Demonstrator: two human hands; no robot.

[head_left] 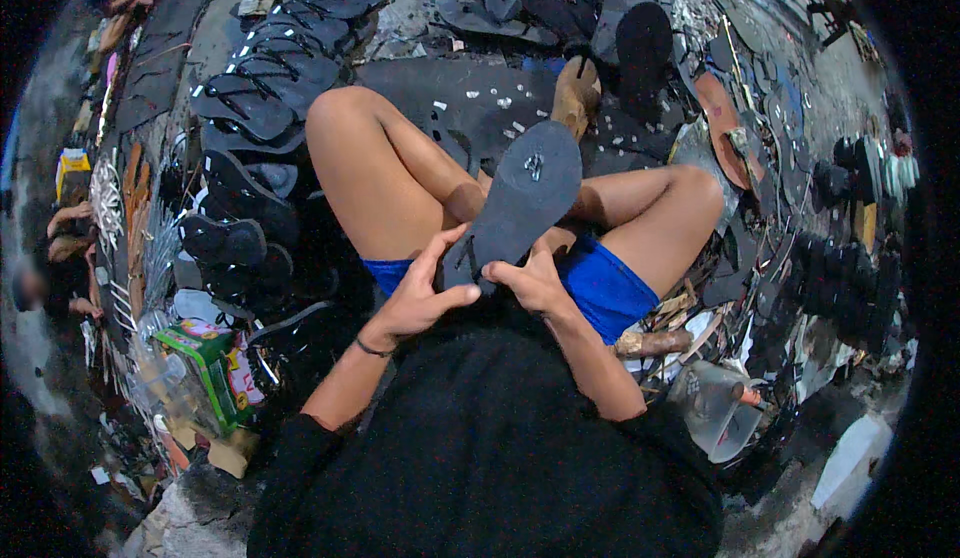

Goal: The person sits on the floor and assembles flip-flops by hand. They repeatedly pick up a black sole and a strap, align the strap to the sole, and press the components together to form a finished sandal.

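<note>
A dark grey flip-flop [527, 190] is tilted in front of my body, between my bent legs, its wide end pointing away and to the right. A small knot of strap shows in that wide end. My left hand [425, 296] grips its near left edge, fingers partly behind it and thumb toward the near end. With thumb and fingers closed, my right hand [533, 276] holds the near right edge. Some of the fingers are hidden behind the flip-flop. Just beyond it stands a brown wooden shoe-form-like piece [575, 98].
Rows of finished-looking black flip-flops [255, 93] lie at the left. More dark soles [640, 48] are piled at the far side. A green box [210, 373] stands near left, a clear plastic container [715, 413] near right. Another person's hands [70, 223] show at the far left.
</note>
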